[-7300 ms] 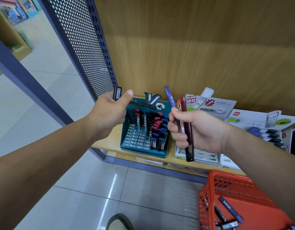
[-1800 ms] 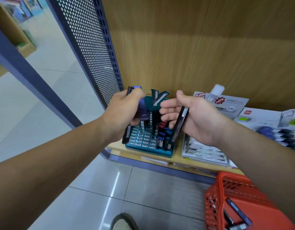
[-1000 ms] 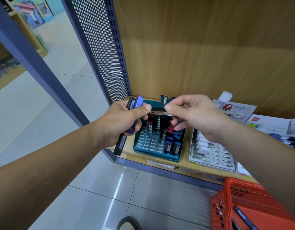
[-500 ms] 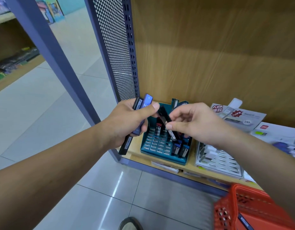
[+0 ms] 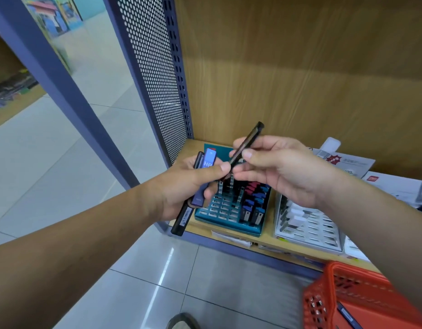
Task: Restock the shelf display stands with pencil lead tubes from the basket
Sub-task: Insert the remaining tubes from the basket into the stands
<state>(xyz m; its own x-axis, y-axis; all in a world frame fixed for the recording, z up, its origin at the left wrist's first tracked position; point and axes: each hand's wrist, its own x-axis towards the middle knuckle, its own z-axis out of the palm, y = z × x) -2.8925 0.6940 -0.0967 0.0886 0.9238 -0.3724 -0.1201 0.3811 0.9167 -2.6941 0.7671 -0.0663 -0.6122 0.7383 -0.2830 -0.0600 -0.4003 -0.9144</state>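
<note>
Head view: left hand (image 5: 181, 189) grips two tubes (image 5: 208, 160), right hand (image 5: 284, 173) pinches a black tube (image 5: 249, 141), teal stand (image 5: 219, 211) mostly unfilled, basket (image 5: 329, 269) holding more.

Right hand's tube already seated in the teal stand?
No, the right hand pinches the dark tube in the air above the teal stand.

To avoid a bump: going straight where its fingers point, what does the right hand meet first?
Probably the left hand, its thumb just ahead of the right hand and its dark tube; depth unclear.
</note>
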